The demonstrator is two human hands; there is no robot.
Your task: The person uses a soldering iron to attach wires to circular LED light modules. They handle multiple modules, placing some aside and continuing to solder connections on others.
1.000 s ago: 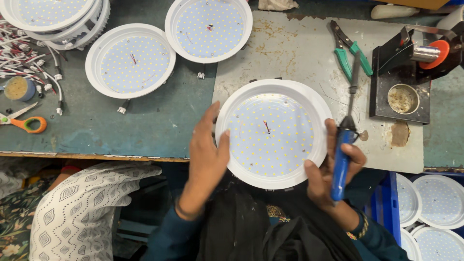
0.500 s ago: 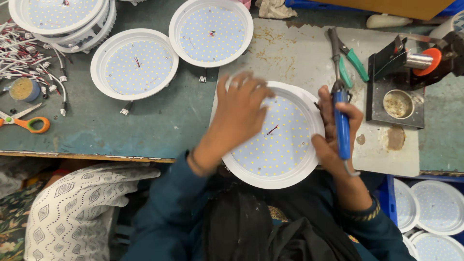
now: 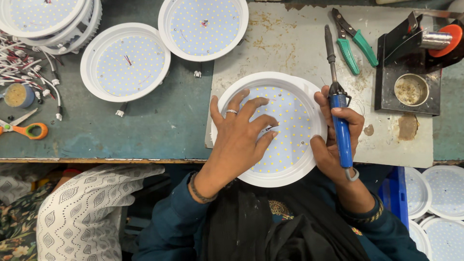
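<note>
My left hand [image 3: 241, 133]: it lies flat and spread on the face of the round lamp panel [image 3: 285, 140], fingers fanned toward the far right, grip released and closed on nothing. A ring sits on one finger and a bracelet at the wrist.
My right hand [image 3: 338, 140]: its grip is clenched around the blue handle of the soldering iron [image 3: 338, 116], with the thumb side resting against the lamp's right rim.
Lamp panel: a white round housing with a disc of small yellow dots, at the near edge of the worktop [image 3: 159, 130], its near rim hanging slightly over that edge, directly before me. It sits on the pale worn mat [image 3: 386, 140] covering the right part of the worktop.
Short wires: two small leads [image 3: 269, 128] stand out of the disc near its middle, just off my left fingertips.
Key relation: the iron's long axis runs near to far, almost straight away from me, with the tip aimed at the far edge, not at the lamp. The leads lie to the left of the iron, so my left hand is nearer them than the tip is.
Right of the mat: a black iron stand [image 3: 411, 72] with a round cup.
Far side: green-handled pliers [image 3: 353, 43] lie just beyond the iron's tip.
Far left: more lamp panels [image 3: 125, 63], loose white connectors and orange scissors [image 3: 29, 129] near the left edge.
</note>
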